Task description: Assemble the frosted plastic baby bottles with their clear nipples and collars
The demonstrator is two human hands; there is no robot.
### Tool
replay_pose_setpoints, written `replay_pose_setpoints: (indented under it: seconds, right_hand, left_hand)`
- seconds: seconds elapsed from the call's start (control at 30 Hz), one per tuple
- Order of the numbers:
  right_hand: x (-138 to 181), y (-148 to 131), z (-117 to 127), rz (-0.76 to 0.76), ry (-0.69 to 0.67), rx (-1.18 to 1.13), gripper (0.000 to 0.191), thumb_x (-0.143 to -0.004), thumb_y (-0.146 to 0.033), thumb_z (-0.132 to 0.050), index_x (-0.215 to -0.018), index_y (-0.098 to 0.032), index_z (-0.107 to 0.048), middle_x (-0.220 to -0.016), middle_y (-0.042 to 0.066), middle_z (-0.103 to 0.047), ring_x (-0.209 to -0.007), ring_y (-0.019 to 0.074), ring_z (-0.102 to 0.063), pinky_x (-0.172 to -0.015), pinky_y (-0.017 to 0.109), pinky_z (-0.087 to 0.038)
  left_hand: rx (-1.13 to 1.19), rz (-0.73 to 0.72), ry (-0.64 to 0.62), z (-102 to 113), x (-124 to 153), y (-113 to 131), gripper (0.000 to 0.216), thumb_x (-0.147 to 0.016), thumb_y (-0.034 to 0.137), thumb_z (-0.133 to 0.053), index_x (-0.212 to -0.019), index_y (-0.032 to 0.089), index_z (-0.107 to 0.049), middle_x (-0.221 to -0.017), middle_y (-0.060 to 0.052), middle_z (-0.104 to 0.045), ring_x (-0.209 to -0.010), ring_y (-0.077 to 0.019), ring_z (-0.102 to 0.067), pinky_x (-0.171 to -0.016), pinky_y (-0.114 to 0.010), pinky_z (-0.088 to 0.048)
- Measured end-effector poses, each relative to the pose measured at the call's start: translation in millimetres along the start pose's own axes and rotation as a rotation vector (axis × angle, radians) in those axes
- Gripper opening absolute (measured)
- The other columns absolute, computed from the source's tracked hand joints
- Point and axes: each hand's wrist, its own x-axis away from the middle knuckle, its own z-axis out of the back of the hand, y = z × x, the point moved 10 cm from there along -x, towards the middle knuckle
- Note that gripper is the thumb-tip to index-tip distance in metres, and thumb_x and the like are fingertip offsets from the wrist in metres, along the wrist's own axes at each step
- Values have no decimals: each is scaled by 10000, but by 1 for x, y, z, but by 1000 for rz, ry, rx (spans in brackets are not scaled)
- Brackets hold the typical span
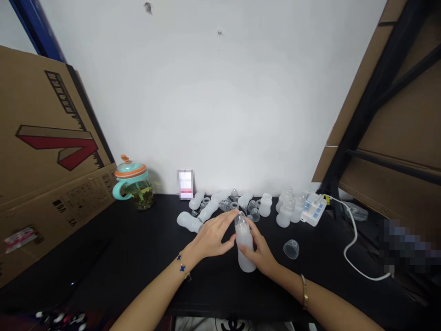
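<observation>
A frosted white baby bottle (245, 257) stands upright near the front of the black table, with a clear dome cap (240, 221) on its top. My right hand (260, 253) is wrapped round the bottle's right side, thumb across its front. From the left, my left hand (215, 235) has its fingertips at the cap and its thumb close to the bottle's shoulder; whether the thumb touches is hard to see. A loose clear cap (291, 249) lies to the right. Behind my hands are lying bottles (188, 221) and several clear caps (254, 214).
Several capped bottles (284, 216) stand at the right beside a white power strip (314, 209) with a trailing cable (354, 230). A glass teapot (138, 186) and a phone (186, 185) stand at the back left. Cardboard boxes (41, 138) flank the table (138, 248).
</observation>
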Motion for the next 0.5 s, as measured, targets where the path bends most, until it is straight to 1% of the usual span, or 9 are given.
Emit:
replay_pose_setpoints:
  seconds: [0.07, 0.2, 0.33, 0.5]
  right_hand:
    - [0, -1, 0, 7, 0, 10, 750, -841, -455, -650, -1486, -240, -332, -959, 46, -647, -771, 199, -590, -691, 298, -484]
    - [-1, -1, -6, 5, -49, 9, 761, -822, -436, -668, -1480, -235, -345, -955, 37, -651, -713, 175, -563, -636, 278, -463]
    - [0, -3, -10, 21, -80, 31, 786, -806, -400, -684, -1490, -229, -337, -971, 37, -659, -688, 157, -541, -610, 263, -446]
    - [1, -1, -11, 14, -85, 47, 789, -804, -385, -676, -1493, -220, -330, -938, 26, -651, -694, 159, -540, -617, 264, -449]
  left_hand:
    - [-15, -8, -9, -2, 0, 0, 700, -910, 207, -540, -1545, 174, -247, -1479, -145, -501, -1367, -260, -485, -1089, -435, -494]
    - [-65, -24, -33, -7, 2, -2, 711, -928, 189, -520, -1562, 167, -198, -1521, -162, -447, -1397, -274, -447, -1083, -434, -497]
    - [-53, -28, -52, -11, 4, -4, 726, -924, 169, -515, -1567, 166, -177, -1506, -158, -468, -1383, -271, -465, -1079, -434, -502]
    - [-21, -18, -28, -13, 6, -5, 700, -918, 136, -484, -1559, 167, -204, -1482, -159, -494, -1360, -267, -494, -1074, -445, -508]
